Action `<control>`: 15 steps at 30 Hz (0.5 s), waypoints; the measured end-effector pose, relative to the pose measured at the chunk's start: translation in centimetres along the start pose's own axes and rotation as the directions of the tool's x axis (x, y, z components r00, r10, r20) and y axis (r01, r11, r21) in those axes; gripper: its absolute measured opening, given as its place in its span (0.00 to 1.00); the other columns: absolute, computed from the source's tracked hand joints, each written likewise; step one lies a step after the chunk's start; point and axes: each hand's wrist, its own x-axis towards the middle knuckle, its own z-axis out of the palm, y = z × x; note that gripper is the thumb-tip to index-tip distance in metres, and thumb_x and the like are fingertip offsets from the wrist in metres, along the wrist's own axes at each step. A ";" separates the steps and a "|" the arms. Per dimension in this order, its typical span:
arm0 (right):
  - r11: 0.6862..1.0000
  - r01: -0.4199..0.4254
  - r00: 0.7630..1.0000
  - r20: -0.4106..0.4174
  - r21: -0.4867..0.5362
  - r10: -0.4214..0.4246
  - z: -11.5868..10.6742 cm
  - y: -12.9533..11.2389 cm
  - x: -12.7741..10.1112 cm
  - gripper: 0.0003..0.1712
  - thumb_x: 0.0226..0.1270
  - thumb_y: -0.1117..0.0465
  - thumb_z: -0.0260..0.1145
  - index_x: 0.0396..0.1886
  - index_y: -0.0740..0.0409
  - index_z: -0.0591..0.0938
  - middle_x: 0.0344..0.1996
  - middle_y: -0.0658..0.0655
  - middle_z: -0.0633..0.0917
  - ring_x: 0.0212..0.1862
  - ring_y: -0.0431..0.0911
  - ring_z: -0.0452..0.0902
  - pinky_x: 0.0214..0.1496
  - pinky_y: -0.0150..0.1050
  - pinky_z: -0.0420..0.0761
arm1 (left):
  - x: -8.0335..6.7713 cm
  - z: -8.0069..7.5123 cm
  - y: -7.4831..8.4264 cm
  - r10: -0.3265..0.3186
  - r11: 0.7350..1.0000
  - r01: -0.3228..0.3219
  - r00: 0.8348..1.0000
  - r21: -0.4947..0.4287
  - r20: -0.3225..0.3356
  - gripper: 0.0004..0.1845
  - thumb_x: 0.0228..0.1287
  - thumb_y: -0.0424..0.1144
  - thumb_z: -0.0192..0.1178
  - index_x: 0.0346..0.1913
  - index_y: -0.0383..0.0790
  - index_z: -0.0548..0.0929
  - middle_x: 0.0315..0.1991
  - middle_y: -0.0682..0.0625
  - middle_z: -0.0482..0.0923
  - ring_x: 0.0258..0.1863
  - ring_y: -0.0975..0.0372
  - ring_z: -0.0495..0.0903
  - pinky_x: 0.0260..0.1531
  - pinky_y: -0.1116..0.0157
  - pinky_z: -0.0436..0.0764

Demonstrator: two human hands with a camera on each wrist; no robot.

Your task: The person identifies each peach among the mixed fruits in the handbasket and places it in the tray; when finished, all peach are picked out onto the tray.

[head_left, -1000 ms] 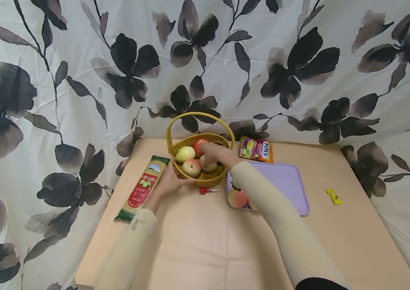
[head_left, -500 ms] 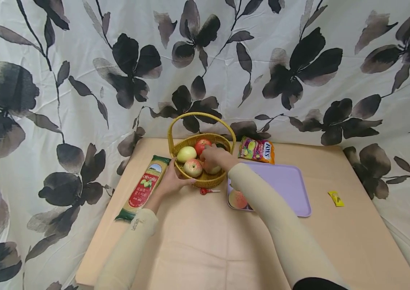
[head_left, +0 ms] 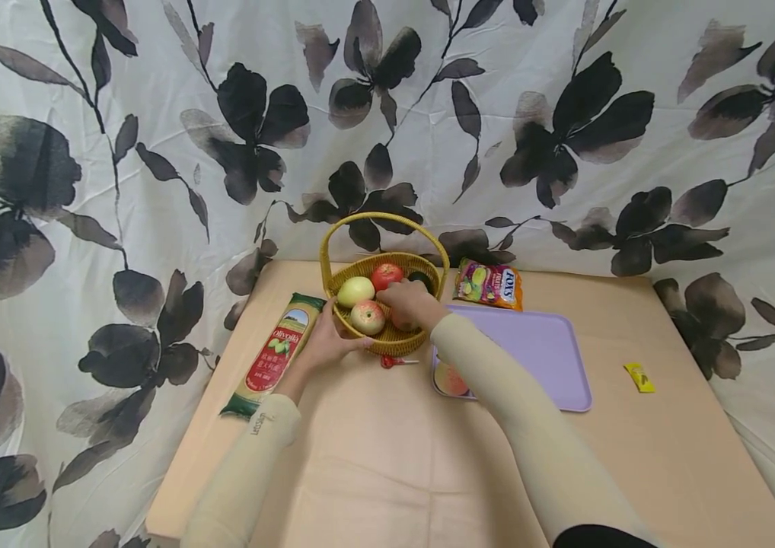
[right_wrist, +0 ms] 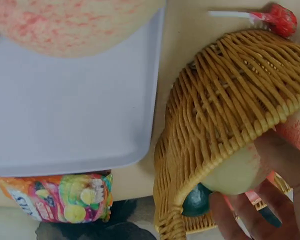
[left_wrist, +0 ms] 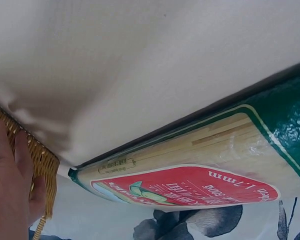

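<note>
The yellow wicker basket [head_left: 394, 347] with its tall handle stands at the back of the table. My left hand [head_left: 328, 344] rests against its left side, fingers and thumb spread along the outer wall. Inside the basket, my right hand [head_left: 418, 303] holds a pale pink-tinged peach [right_wrist: 233, 172], fingers and thumb around it. The hand mostly hides this peach in the head view. Beside it lie another peach [head_left: 368, 317], a pale yellow-green fruit [head_left: 356, 291] and a red fruit [head_left: 387, 275]. A dark green, smooth round thing [right_wrist: 197, 201] sits near the basket's right wall.
A spaghetti pack [head_left: 276, 354] lies left of the basket. A red lollipop [head_left: 388, 361] lies in front. On the right, a purple tray [head_left: 545, 350] holds a peach [head_left: 451, 379], partly behind the right sleeve. Behind it are a candy bag [head_left: 489, 285] and, farther right, a small yellow packet [head_left: 639, 377].
My right hand has shifted slightly toward the front right within the basket, and the peach it holds has moved lower. More of the red fruit and the dark thing shows. The left hand stays put.
</note>
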 end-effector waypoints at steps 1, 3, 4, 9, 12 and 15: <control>1.000 -0.001 1.000 -0.005 -0.009 0.001 0.1 0.0 0.1 0.28 0.66 0.66 0.69 0.65 0.44 0.79 0.62 0.56 0.82 0.61 0.57 0.78 0.58 0.56 0.84 | 0.0 0.0 0.1 0.002 1.000 -0.002 1.000 -0.005 0.000 0.68 0.56 0.50 0.80 0.84 0.41 0.38 0.83 0.34 0.45 0.83 0.44 0.50 0.80 0.43 0.55; 1.000 -0.002 1.000 -0.007 -0.005 0.002 0.1 0.1 0.0 0.30 0.66 0.66 0.71 0.67 0.43 0.80 0.62 0.57 0.82 0.60 0.58 0.77 0.58 0.55 0.84 | 0.1 0.0 0.1 0.002 1.000 -0.002 1.000 -0.006 0.001 0.68 0.57 0.49 0.80 0.84 0.41 0.37 0.83 0.34 0.44 0.83 0.44 0.49 0.81 0.42 0.54; 1.000 -0.004 1.000 -0.006 0.013 0.004 0.1 0.1 -0.1 0.30 0.66 0.66 0.71 0.67 0.43 0.80 0.63 0.57 0.81 0.60 0.59 0.76 0.58 0.55 0.84 | 0.1 0.0 0.2 0.002 1.000 -0.002 1.000 -0.002 0.002 0.68 0.57 0.50 0.80 0.84 0.41 0.37 0.83 0.34 0.44 0.83 0.44 0.47 0.81 0.41 0.53; 0.989 -0.012 1.000 0.016 0.149 0.010 -0.1 0.7 -0.7 0.25 0.70 0.64 0.66 0.65 0.46 0.84 0.66 0.58 0.79 0.62 0.60 0.73 0.65 0.58 0.79 | 0.1 -0.1 0.1 -0.002 1.000 0.002 1.000 0.015 0.006 0.69 0.56 0.50 0.80 0.84 0.40 0.36 0.83 0.33 0.43 0.84 0.43 0.46 0.81 0.41 0.52; 0.975 0.022 1.000 0.012 0.223 -0.025 -0.3 1.2 -0.7 0.22 0.69 0.63 0.67 0.63 0.53 0.86 0.64 0.58 0.82 0.65 0.59 0.75 0.70 0.58 0.76 | 0.1 -0.1 0.0 -0.005 1.000 0.005 1.000 0.012 0.008 0.70 0.55 0.52 0.80 0.84 0.40 0.36 0.83 0.33 0.44 0.83 0.43 0.47 0.81 0.42 0.53; 0.953 0.069 0.998 -0.014 0.296 -0.068 -0.7 1.9 -0.6 0.23 0.64 0.63 0.71 0.60 0.59 0.86 0.60 0.59 0.85 0.65 0.56 0.77 0.70 0.53 0.78 | 0.0 -0.1 0.0 -0.011 1.000 0.011 1.000 0.012 0.009 0.70 0.55 0.53 0.80 0.84 0.41 0.36 0.83 0.33 0.43 0.83 0.43 0.47 0.81 0.42 0.53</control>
